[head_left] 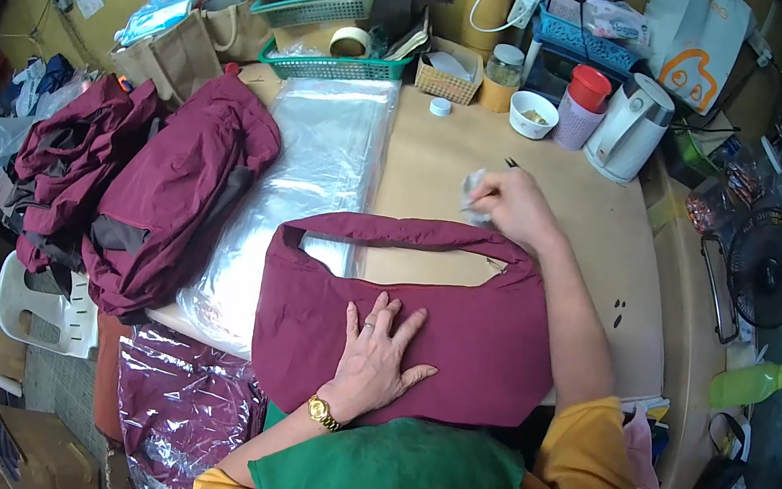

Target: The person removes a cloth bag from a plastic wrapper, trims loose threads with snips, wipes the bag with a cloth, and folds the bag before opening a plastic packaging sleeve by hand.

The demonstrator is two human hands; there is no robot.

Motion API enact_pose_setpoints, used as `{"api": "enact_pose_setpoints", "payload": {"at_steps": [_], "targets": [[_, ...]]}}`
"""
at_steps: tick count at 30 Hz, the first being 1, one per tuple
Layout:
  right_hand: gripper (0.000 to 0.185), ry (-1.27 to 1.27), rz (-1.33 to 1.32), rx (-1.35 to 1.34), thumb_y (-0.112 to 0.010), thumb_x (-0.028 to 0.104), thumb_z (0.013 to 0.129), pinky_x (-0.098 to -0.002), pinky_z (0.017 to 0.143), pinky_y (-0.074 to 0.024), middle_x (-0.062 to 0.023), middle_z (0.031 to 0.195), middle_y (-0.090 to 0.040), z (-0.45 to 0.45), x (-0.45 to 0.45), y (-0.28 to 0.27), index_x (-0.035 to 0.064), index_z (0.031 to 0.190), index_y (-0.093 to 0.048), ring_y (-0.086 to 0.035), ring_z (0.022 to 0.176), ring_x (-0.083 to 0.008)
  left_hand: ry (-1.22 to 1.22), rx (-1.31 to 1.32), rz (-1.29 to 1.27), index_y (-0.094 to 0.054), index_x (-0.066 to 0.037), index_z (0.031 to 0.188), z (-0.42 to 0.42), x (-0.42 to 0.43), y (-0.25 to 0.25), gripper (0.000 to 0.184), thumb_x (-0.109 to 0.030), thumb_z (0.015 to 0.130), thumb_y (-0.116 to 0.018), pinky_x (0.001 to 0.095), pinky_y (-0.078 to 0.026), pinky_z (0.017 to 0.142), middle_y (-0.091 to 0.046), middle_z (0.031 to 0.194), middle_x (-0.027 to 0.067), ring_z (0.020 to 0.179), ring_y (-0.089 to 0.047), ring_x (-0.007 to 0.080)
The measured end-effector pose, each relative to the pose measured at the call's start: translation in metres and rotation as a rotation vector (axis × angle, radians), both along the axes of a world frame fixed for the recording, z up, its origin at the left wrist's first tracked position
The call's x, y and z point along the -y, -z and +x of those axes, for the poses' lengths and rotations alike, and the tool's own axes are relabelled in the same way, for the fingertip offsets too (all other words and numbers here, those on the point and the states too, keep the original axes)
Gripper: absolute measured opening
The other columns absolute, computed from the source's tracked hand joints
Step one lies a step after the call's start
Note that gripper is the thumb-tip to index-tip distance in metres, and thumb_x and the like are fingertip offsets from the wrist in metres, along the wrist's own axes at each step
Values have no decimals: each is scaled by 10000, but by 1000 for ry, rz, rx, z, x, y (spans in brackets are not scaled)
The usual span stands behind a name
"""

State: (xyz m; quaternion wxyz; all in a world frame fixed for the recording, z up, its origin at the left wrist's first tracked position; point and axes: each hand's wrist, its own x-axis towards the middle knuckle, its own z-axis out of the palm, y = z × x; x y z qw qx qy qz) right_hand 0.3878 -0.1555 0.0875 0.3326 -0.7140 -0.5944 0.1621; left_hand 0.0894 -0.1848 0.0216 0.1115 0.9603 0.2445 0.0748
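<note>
A maroon shoulder bag (455,355) lies flat at the near edge of the table, its strap arching away from me. My left hand (379,359) rests on the bag's front with fingers spread, holding nothing. Beyond the strap, at the right, my right hand (514,202) is closed on a small whitish crumpled cloth (474,194). A small dark pointed item (512,164) shows just past that hand; I cannot tell whether it is held. To the left of the bag lies a stack of clear plastic sleeves (325,144), partly under the bag's left side.
Maroon bags (173,182) are piled at the left. Plastic-wrapped maroon goods (185,406) sit below the table edge. Along the back stand a green basket (337,64), a jar (503,74), a white bowl (532,116), a red-lidded cup (583,106) and a kettle (629,128).
</note>
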Motion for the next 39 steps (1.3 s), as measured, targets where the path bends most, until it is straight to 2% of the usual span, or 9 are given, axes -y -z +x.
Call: {"api": "enact_pose_setpoints", "payload": {"at_steps": [2, 5, 14, 18, 21, 24, 26, 34, 39], "targets": [[80, -258, -17, -207, -649, 25, 780, -405, 747, -529, -175, 864, -694, -51, 4, -4, 36, 852, -681, -678, 814, -330, -46, 58, -105, -411, -27, 1427, -1, -1, 4, 901, -663, 817, -597, 659, -186, 1114, -383, 1433, 238, 1400, -309, 398], [94, -320, -20, 48, -642, 0, 757, -435, 731, -526, -170, 835, -656, -123, 15, 29, 16, 849, -633, -655, 803, -358, -58, 50, -50, -429, 63, 1364, -1, 0, 5, 962, -683, 786, -617, 637, -193, 1122, -391, 1423, 233, 1389, -332, 384], [160, -178, 86, 352, -663, -11, 685, -468, 745, -516, -147, 856, -603, -83, 61, 55, 20, 817, -576, -615, 842, -364, -34, 50, 55, -421, 58, 1394, -2, 1, 3, 951, -676, 810, -579, 626, -207, 1119, -464, 1374, 217, 1388, -349, 371], [75, 145, -47, -64, -647, -15, 775, -399, 733, -507, -156, 798, -633, -41, 48, 13, 4, 847, -651, -640, 793, -324, -62, -154, -232, -399, 43, 1408, 9, -13, -46, 808, -489, 858, -656, 539, -399, 1013, -447, 1315, 232, 1251, -465, 395], [83, 243, 138, -61, -647, 9, 801, -369, 711, -513, -154, 788, -656, -6, 37, 18, 5, 882, -665, -659, 755, -261, -46, 179, -256, -324, 51, 1437, 20, -28, -26, 780, -298, 855, -707, 467, -484, 902, -423, 1286, 247, 1081, -543, 420], [120, 384, 390, 426, -634, 92, 838, -415, 740, -509, -180, 860, -677, -6, 36, 16, 10, 915, -678, -661, 814, -343, -66, 105, -337, -326, 65, 1432, 20, -27, -26, 767, -259, 851, -707, 468, -466, 935, -412, 1297, 256, 1098, -530, 422], [138, 252, 102, -14, -642, 122, 852, -437, 760, -503, -182, 883, -671, -36, 47, 8, 15, 932, -675, -650, 852, -353, 13, 109, -130, -354, 72, 1421, 12, -17, -14, 749, -267, 851, -703, 454, -439, 967, -420, 1304, 242, 1117, -503, 399], [88, -52, 10, 0, -659, 108, 831, -378, 731, -520, -140, 831, -677, -90, 50, 75, 24, 815, -678, -666, 792, -286, -18, 119, -7, -428, 7, 1417, 3, -1, 5, 633, -327, 911, -612, 432, -425, 934, -444, 1362, 205, 1105, -486, 352], [186, 434, 403, -512, -576, 126, 938, -235, 562, -448, 20, 674, -599, -25, 47, 60, 38, 784, -633, -532, 608, -57, -29, 137, -19, -432, -27, 1426, 2, -1, 4, 628, -322, 904, -618, 448, -417, 928, -427, 1387, 191, 1120, -471, 353]]}}
